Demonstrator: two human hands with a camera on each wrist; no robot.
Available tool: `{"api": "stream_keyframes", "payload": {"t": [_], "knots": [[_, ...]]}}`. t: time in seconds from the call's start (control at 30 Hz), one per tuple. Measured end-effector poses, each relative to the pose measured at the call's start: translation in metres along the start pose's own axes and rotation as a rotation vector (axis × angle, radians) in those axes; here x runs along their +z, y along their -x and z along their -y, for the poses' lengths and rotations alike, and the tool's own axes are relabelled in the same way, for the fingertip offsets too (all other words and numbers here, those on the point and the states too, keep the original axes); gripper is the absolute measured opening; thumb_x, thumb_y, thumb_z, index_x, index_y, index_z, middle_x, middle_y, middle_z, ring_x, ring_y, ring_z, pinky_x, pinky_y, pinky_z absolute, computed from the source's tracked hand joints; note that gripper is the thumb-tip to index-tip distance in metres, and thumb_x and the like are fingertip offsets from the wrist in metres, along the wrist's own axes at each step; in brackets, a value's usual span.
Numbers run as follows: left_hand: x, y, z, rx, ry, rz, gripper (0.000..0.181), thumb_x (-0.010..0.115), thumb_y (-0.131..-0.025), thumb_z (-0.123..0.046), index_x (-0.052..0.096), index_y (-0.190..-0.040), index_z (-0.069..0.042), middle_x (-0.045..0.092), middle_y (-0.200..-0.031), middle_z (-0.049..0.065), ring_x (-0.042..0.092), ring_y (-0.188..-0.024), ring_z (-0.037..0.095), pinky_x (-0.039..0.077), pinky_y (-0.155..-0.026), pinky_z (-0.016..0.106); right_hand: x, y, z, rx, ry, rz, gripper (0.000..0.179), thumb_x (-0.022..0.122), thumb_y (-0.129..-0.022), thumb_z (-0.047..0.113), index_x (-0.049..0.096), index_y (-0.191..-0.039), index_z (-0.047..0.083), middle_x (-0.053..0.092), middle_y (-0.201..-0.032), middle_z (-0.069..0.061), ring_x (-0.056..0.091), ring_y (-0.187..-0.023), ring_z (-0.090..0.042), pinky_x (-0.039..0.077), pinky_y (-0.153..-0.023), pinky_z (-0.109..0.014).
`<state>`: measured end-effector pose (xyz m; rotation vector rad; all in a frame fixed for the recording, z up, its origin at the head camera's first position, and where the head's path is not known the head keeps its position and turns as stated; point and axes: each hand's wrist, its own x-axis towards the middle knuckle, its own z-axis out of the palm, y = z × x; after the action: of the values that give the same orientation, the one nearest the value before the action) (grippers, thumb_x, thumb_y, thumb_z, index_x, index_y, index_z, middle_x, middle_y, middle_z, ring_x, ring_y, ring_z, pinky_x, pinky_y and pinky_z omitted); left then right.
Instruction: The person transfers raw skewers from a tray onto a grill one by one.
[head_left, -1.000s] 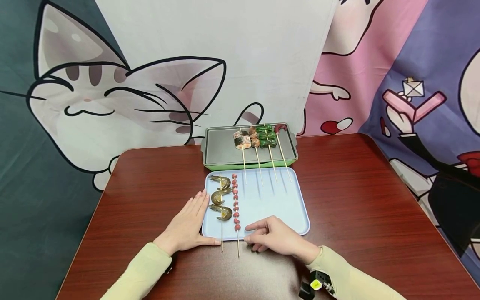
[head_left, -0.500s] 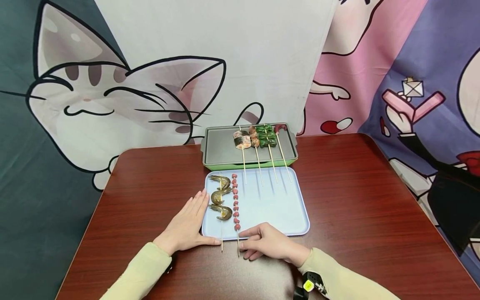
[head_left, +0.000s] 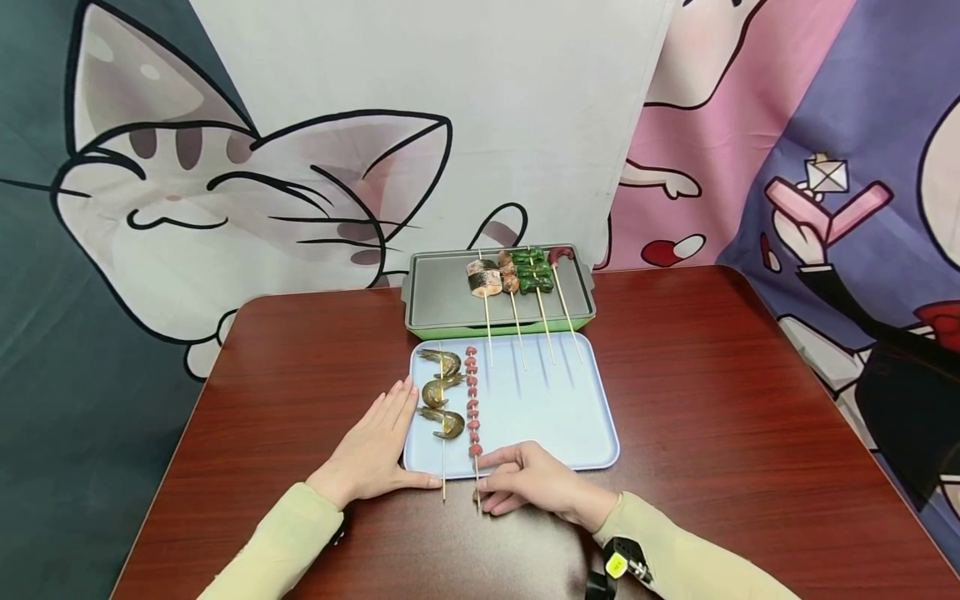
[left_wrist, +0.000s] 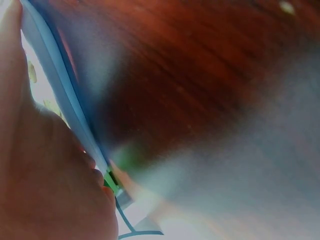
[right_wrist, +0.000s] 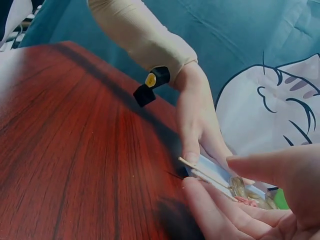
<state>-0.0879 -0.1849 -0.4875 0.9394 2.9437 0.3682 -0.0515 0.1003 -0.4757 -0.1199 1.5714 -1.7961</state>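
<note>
A pale blue tray (head_left: 547,417) lies on the table. My left hand (head_left: 378,446) rests flat along its left rim, fingers straight and thumb at the front edge; the left wrist view shows this hand (left_wrist: 55,175) against the tray's side. On the tray's left part lies a shrimp skewer (head_left: 450,423). Beside it is a skewer of small red meat pieces (head_left: 476,449), its bare stick passing over the front rim. My right hand (head_left: 532,479) pinches that stick below the lowest piece. In the right wrist view the stick (right_wrist: 212,179) runs between thumb and fingers.
Behind the tray stands a green grill with a grey plate (head_left: 442,292). On it lie a fish skewer (head_left: 484,280), a brown meat skewer (head_left: 509,275), a green pepper skewer (head_left: 534,273) and a dark red skewer (head_left: 558,257), their sticks reaching over the tray.
My right hand has moved left from the tray's front edge to the stick of the red meat skewer. That skewer has shifted slightly. My left hand has stayed in place.
</note>
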Motion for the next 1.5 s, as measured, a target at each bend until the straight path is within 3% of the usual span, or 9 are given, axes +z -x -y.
{"api": "stream_keyframes", "payload": {"t": [0.13, 0.37, 0.53, 0.8, 1.0, 1.2, 1.33, 1.5], "knots": [[0.003, 0.001, 0.002, 0.01, 0.001, -0.019, 0.129, 0.06, -0.076, -0.086, 0.028, -0.154, 0.013, 0.021, -0.162, 0.029, 0.021, -0.15, 0.041, 0.02, -0.121, 0.05, -0.001, 0.001, 0.003, -0.043, 0.015, -0.031, 0.041, 0.069, -0.092, -0.001, 0.057, -0.127, -0.018, 0.072, -0.086, -0.025, 0.071, -0.067, -0.017, 0.062, -0.069, -0.037], [0.0, 0.0, 0.001, -0.002, -0.009, 0.008, 0.131, 0.06, -0.076, -0.087, 0.028, -0.154, 0.012, 0.02, -0.163, 0.029, 0.019, -0.151, 0.04, 0.02, -0.121, 0.05, -0.003, 0.006, 0.007, -0.083, 0.055, -0.076, 0.037, 0.07, -0.091, -0.002, 0.059, -0.123, -0.016, 0.072, -0.081, -0.019, 0.07, -0.067, -0.017, 0.062, -0.068, -0.035], [-0.002, -0.001, -0.001, -0.01, -0.012, 0.027, 0.13, 0.06, -0.076, -0.086, 0.027, -0.155, 0.012, 0.02, -0.163, 0.028, 0.019, -0.151, 0.039, 0.019, -0.122, 0.049, -0.005, 0.013, 0.013, -0.111, 0.09, -0.068, 0.037, 0.07, -0.09, -0.001, 0.059, -0.123, -0.016, 0.072, -0.082, -0.02, 0.069, -0.067, -0.017, 0.063, -0.067, -0.035], [0.005, 0.0, 0.004, 0.012, -0.001, -0.017, 0.131, 0.058, -0.075, -0.088, 0.028, -0.154, 0.012, 0.021, -0.162, 0.029, 0.021, -0.15, 0.04, 0.018, -0.122, 0.048, -0.004, 0.02, 0.025, -0.145, 0.149, -0.04, 0.036, 0.068, -0.09, -0.003, 0.06, -0.122, -0.016, 0.072, -0.082, -0.021, 0.068, -0.065, -0.015, 0.062, -0.065, -0.033], [0.007, 0.0, 0.005, 0.007, -0.019, -0.01, 0.132, 0.055, -0.075, -0.09, 0.027, -0.155, 0.011, 0.019, -0.163, 0.027, 0.019, -0.151, 0.039, 0.018, -0.122, 0.047, -0.002, 0.021, 0.04, -0.195, 0.205, -0.028, 0.034, 0.065, -0.09, -0.005, 0.061, -0.121, -0.016, 0.07, -0.082, -0.024, 0.068, -0.065, -0.016, 0.062, -0.065, -0.036], [-0.003, -0.001, -0.001, -0.018, -0.016, 0.038, 0.131, 0.06, -0.075, -0.086, 0.026, -0.155, 0.011, 0.019, -0.164, 0.027, 0.017, -0.152, 0.038, 0.017, -0.122, 0.048, -0.005, 0.013, 0.062, -0.251, 0.259, -0.057, 0.032, 0.065, -0.091, -0.004, 0.064, -0.122, -0.012, 0.071, -0.083, -0.021, 0.069, -0.067, -0.017, 0.063, -0.066, -0.037], [-0.004, -0.001, -0.002, -0.009, -0.009, 0.027, 0.13, 0.063, -0.076, -0.084, 0.027, -0.155, 0.012, 0.02, -0.163, 0.028, 0.019, -0.151, 0.039, 0.02, -0.122, 0.05, -0.01, 0.002, 0.079, -0.284, 0.305, -0.095, 0.034, 0.067, -0.092, -0.002, 0.065, -0.124, -0.011, 0.073, -0.083, -0.014, 0.07, -0.067, -0.019, 0.063, -0.068, -0.042], [-0.004, -0.001, -0.002, -0.008, -0.009, 0.024, 0.13, 0.064, -0.076, -0.084, 0.027, -0.154, 0.013, 0.02, -0.163, 0.028, 0.019, -0.151, 0.039, 0.02, -0.121, 0.05, -0.015, -0.014, 0.101, -0.305, 0.32, -0.131, 0.038, 0.068, -0.092, -0.003, 0.063, -0.128, -0.012, 0.074, -0.086, -0.018, 0.073, -0.071, -0.028, 0.063, -0.069, -0.04]]}}
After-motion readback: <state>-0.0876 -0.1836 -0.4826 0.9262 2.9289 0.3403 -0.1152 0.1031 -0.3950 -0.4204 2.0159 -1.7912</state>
